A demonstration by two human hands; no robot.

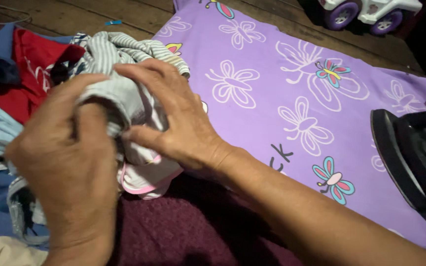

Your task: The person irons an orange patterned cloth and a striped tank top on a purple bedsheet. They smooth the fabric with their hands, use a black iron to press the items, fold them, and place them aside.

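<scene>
Both of my hands grip a small grey-and-white striped garment (119,93) with pink trim at its lower edge. My left hand (70,167) clutches its left side with the fingers curled into the cloth. My right hand (173,118) pinches the fabric from the right, thumb underneath, fingers over the top. The garment is bunched up above a dark maroon cloth (188,231) close to me.
A purple butterfly-print sheet (292,83) covers the surface to the right. A black iron (412,157) stands on end at the right edge. A heap of red and blue clothes (16,83) lies left. A toy car (371,12) sits on the wooden floor behind.
</scene>
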